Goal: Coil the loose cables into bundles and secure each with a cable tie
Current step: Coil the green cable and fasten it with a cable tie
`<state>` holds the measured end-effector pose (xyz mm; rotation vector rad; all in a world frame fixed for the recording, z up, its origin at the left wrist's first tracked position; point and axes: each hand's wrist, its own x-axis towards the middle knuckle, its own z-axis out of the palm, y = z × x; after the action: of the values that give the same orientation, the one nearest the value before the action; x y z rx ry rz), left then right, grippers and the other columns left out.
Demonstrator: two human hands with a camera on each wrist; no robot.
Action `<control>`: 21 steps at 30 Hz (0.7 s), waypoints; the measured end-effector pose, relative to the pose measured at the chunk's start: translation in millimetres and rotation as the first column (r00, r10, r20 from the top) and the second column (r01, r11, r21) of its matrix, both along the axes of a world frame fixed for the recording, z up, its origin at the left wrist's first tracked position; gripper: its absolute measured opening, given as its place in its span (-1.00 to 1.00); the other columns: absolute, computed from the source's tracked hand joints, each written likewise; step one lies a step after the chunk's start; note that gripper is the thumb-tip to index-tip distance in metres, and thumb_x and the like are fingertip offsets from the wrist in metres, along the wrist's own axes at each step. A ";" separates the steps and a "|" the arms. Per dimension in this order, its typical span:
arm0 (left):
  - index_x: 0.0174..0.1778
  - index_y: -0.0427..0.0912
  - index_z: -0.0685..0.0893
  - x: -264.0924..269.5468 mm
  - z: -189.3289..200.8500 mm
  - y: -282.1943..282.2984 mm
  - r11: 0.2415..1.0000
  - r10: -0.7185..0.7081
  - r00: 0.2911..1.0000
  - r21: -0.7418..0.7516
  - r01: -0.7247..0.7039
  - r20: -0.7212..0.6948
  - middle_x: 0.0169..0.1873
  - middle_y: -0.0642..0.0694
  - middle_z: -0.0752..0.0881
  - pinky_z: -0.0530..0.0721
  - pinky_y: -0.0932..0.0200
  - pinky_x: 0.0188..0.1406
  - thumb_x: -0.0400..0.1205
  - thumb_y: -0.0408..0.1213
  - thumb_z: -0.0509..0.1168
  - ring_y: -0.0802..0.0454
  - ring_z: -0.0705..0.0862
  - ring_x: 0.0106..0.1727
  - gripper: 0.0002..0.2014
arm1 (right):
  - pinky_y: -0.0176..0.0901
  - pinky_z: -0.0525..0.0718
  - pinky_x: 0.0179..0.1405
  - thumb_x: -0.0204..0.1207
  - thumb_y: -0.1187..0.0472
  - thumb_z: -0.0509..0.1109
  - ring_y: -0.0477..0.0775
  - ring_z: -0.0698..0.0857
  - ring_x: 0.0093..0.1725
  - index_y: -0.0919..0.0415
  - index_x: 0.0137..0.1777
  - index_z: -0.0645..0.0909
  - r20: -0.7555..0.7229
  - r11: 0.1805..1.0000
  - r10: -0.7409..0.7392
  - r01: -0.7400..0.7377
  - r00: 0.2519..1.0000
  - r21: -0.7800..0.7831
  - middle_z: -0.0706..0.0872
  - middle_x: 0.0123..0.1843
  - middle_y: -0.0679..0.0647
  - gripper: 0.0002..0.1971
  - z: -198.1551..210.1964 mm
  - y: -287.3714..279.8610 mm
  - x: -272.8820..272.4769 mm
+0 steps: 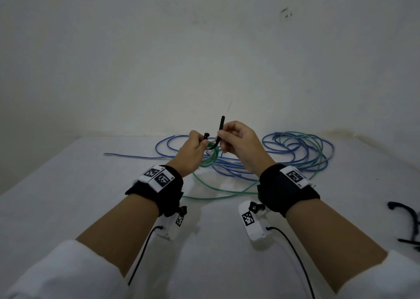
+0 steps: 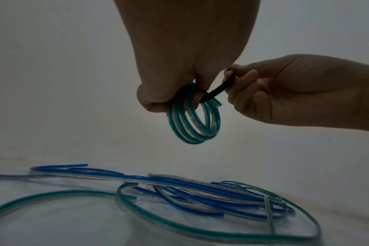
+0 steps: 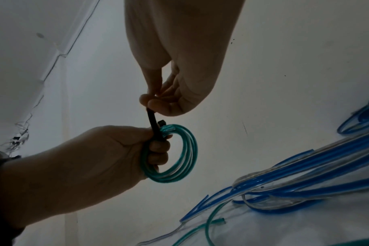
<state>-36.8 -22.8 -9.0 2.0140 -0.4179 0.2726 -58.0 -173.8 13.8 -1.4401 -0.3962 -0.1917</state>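
loose blue cable end [image 1: 134,156]: a thin blue and clear plastic cable lying flat on the white table top [image 1: 68,207], left of centre in the head view, running right into the tangle.
left hand [image 1: 191,151]: raised above the table at the centre of the head view, fingers curled through and round the green coil; in the right wrist view it comes in from the lower left [image 3: 91,159].
green coil [image 2: 193,116]: a small ring of several turns of green and clear plastic cable, held off the table at the centre of the left wrist view; one cut end sticks out at its upper right.
black cable tie [image 1: 219,135]: a thin black plastic strap, passing under the top of the coil and bending upward; its square head [image 1: 206,135] stands just above the left hand's fingers, its tail points up.
right hand [image 1: 241,144]: just right of the left hand, thumb and forefinger pinching the tie's strap, other fingers loosely curled; upper centre in the right wrist view [image 3: 179,93].
cable tangle [image 1: 297,153]: loose blue and green cables heaped on the table, right of centre behind the hands; a green strand [image 1: 218,195] loops toward the wrists.
spare black ties [image 1: 406,221]: dark curved strips on the table at the right edge of the head view.
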 end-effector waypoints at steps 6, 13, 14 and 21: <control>-0.08 -0.15 0.35 3.2 -1.3 7.2 0.998 0.059 0.998 0.025 -0.060 0.036 -0.25 -0.02 0.53 0.48 -0.12 0.07 0.72 -0.19 0.06 -0.11 0.49 -0.07 -0.88 | -0.34 0.49 -0.54 0.57 0.36 0.33 -0.11 0.44 -0.58 0.28 -0.16 0.58 -0.073 0.997 0.012 -0.018 0.997 -0.074 0.59 -0.35 0.18 -0.92 -3.3 5.1 0.9; -0.10 -0.13 0.36 1.7 -1.3 6.3 0.998 0.051 0.996 0.039 -0.054 0.075 -0.26 -0.05 0.52 0.49 -0.19 0.05 0.72 -0.19 0.05 -0.14 0.48 -0.10 -0.88 | -0.35 0.40 -0.63 0.59 0.34 0.31 -0.11 0.38 -0.63 0.32 -0.22 0.59 -0.143 0.992 -0.051 0.034 0.988 -0.118 0.52 -0.41 0.17 -0.85 -6.7 11.2 1.1; -0.11 -0.12 0.35 2.1 -1.7 6.8 0.998 0.049 0.996 0.043 -0.053 0.075 -0.28 -0.04 0.51 0.50 -0.20 0.03 0.72 -0.19 0.05 -0.12 0.47 -0.12 -0.88 | -0.35 0.40 -0.63 0.59 0.34 0.30 -0.11 0.38 -0.63 0.33 -0.21 0.60 -0.150 0.991 -0.058 0.039 0.987 -0.128 0.52 -0.43 0.17 -0.85 -6.6 11.1 0.8; -0.09 -0.16 0.35 -1.6 -1.5 6.6 0.993 0.060 0.995 0.101 -0.069 0.082 -0.29 -0.06 0.51 0.45 -0.11 -0.03 0.72 -0.18 0.04 -0.14 0.46 -0.12 -0.86 | -0.36 0.41 -0.63 0.58 0.35 0.31 -0.11 0.38 -0.63 0.34 -0.19 0.60 -0.177 0.990 -0.068 0.044 0.982 -0.137 0.54 -0.45 0.14 -0.87 -6.8 10.0 0.3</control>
<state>-38.3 -16.2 -10.5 2.1258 -0.4245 0.3788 -57.6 -163.8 7.0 -1.5868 -0.2222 -0.0798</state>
